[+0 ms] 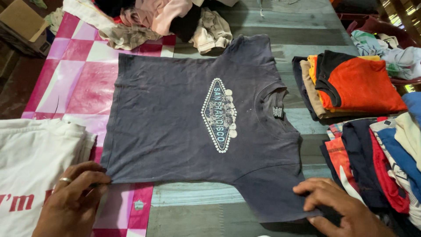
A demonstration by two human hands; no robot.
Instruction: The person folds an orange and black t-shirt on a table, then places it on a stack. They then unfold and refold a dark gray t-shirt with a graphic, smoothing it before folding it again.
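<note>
Left fingers [90, 179] curled, pinching the dark tee [184, 123] at its bottom hem corner; ring on one finger. Right fingers [313, 188] spread and loose, pressing flat on the near sleeve, gripping nothing. Tee lies front-up and flat between both hands, on the pink checked cloth [79, 79] and the table [197, 210]. White shirt [30, 166] just left of the left fingers, cut off by the frame. Folded stacks [377, 153] just past the right fingers, partly cropped. Both wrists out of frame.

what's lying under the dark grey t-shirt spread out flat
Under the dark grey printed t-shirt: a pink-and-white checked cloth at its hem end and the grey-green wooden table at its collar end. Where they meet beneath it is covered.
</note>
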